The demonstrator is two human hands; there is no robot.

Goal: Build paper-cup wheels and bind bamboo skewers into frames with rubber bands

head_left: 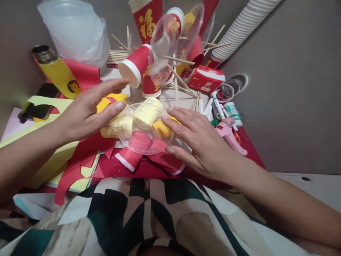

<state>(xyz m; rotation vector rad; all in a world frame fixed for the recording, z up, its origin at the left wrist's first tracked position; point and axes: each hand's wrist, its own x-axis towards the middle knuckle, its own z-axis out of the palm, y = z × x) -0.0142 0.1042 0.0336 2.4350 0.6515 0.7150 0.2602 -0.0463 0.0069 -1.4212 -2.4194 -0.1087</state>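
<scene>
A clear plastic lid (pixel 145 128) lies over a cluster of yellow and red paper cups (pixel 145 117) near the table's front edge. My left hand (pixel 87 110) touches the lid's left rim with its thumb, fingers stretched out over the cups. My right hand (pixel 197 138) rests its fingertips on the lid's right rim, fingers spread and flat. Neither hand grips anything.
Behind stand red paper cups (pixel 138 65), more clear lids (pixel 165 42), wooden sticks (pixel 183 81), a tall cup stack (pixel 245 25) and a plastic bag (pixel 77 32). A pink glue gun (pixel 230 135), glue tubes (pixel 231 110) and tape rolls (pixel 234 87) lie right. Yellow and red paper (pixel 66 156) lies left.
</scene>
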